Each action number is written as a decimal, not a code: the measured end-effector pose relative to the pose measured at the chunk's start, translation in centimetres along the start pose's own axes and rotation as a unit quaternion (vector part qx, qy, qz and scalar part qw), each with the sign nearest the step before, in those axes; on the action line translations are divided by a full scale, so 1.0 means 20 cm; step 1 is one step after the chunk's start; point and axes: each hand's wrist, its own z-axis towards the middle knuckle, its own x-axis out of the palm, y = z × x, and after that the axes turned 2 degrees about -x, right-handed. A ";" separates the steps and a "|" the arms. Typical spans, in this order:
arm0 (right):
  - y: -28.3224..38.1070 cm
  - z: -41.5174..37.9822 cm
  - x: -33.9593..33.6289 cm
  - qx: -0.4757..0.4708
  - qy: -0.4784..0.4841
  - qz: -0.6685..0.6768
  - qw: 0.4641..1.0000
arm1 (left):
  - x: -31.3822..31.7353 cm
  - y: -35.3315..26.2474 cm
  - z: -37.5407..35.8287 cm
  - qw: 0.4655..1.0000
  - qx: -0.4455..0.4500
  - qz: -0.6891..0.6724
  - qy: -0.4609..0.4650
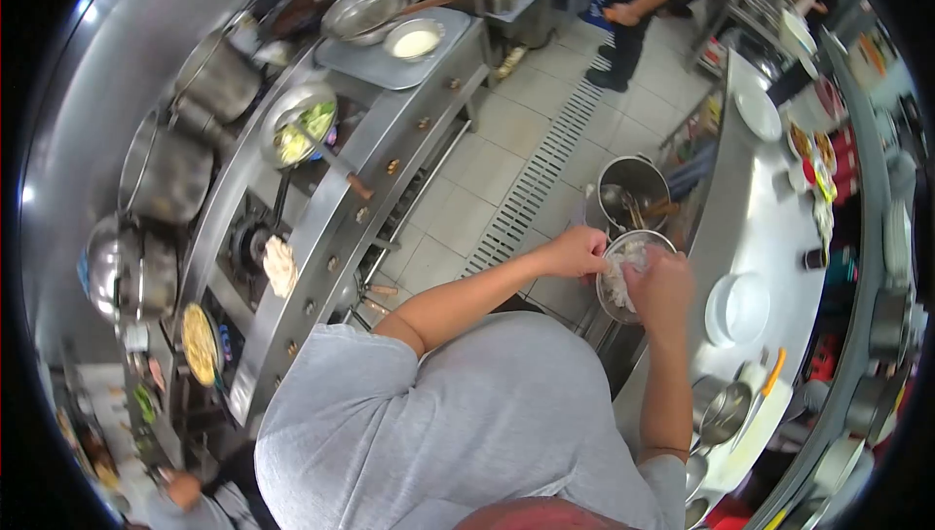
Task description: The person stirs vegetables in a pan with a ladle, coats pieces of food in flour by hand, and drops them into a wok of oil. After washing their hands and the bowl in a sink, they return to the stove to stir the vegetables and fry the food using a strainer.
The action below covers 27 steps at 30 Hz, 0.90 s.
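A round metal bowl (612,310) of pale, translucent white food pieces (617,288) is in front of me, at the edge of the right-hand counter. My left hand (579,252) is closed on the bowl's left rim. Reaching in from the right, my right hand (662,284) has its fingers bent together in the white pieces; its fingertips are partly hidden. Just beyond the bowl stands a deep metal pot (633,165) with several utensils in it.
On the left stove, a pan (278,131) holds green vegetables under a ladle, and another pan holds a yellow flat food (201,345). White bowls (737,309) and a cutting board (735,462) are on the right counter (726,208). A person (648,4) stands ahead beside the floor drain (536,174).
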 end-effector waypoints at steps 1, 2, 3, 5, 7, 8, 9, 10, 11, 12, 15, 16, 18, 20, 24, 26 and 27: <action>0.03 0.03 0.02 -0.016 -0.005 -0.005 1.000 | -0.01 -0.01 -0.05 1.000 -0.006 0.004 -0.021; 0.03 0.05 0.04 -0.040 0.006 -0.005 0.999 | -0.01 -0.02 -0.09 0.999 -0.011 0.007 -0.041; 0.04 0.09 0.07 -0.063 0.016 -0.005 0.998 | -0.03 -0.02 -0.13 0.998 -0.020 0.013 -0.066; 0.06 0.16 0.15 -0.110 0.011 0.001 0.994 | -0.06 -0.01 -0.23 0.992 -0.039 0.027 -0.115; 0.09 0.24 0.21 -0.159 0.024 0.020 0.987 | -0.09 0.02 -0.30 0.985 -0.050 0.005 -0.167; 0.12 0.26 0.25 -0.178 0.032 0.030 0.983 | -0.11 0.05 -0.34 0.980 -0.058 -0.006 -0.188; 0.15 0.30 0.29 -0.198 0.029 0.043 0.979 | -0.12 0.08 -0.38 0.976 -0.063 -0.006 -0.207; 0.19 0.34 0.31 -0.207 0.036 0.057 0.976 | -0.16 0.11 -0.41 0.972 -0.065 -0.007 -0.226; 0.24 0.38 0.32 -0.219 0.044 0.069 0.972 | -0.19 0.13 -0.43 0.967 -0.066 -0.010 -0.246; 0.29 0.42 0.33 -0.231 0.053 0.080 0.968 | -0.22 0.14 -0.44 0.964 -0.061 -0.019 -0.260; 0.46 0.56 0.34 -0.290 0.074 0.086 0.950 | -0.34 0.16 -0.48 0.953 -0.047 -0.044 -0.295; 0.50 0.62 0.36 -0.311 0.091 0.074 0.943 | -0.38 0.17 -0.48 0.950 -0.039 -0.053 -0.306; 0.57 0.76 0.48 -0.319 0.097 0.043 0.942 | -0.48 0.19 -0.46 0.943 -0.031 -0.068 -0.323; 0.62 0.86 0.54 -0.333 0.103 0.041 0.937 | -0.58 0.23 -0.45 0.936 -0.040 -0.079 -0.339; 0.80 1.14 0.49 -0.352 0.104 0.157 0.917 | -0.82 0.21 -0.47 0.916 -0.044 -0.131 -0.376; 0.84 1.26 0.44 -0.346 0.123 0.227 0.902 | -0.92 0.21 -0.47 0.908 -0.052 -0.133 -0.393; 0.88 1.32 0.42 -0.345 0.123 0.264 0.892 | -0.99 0.21 -0.47 0.904 -0.048 -0.138 -0.402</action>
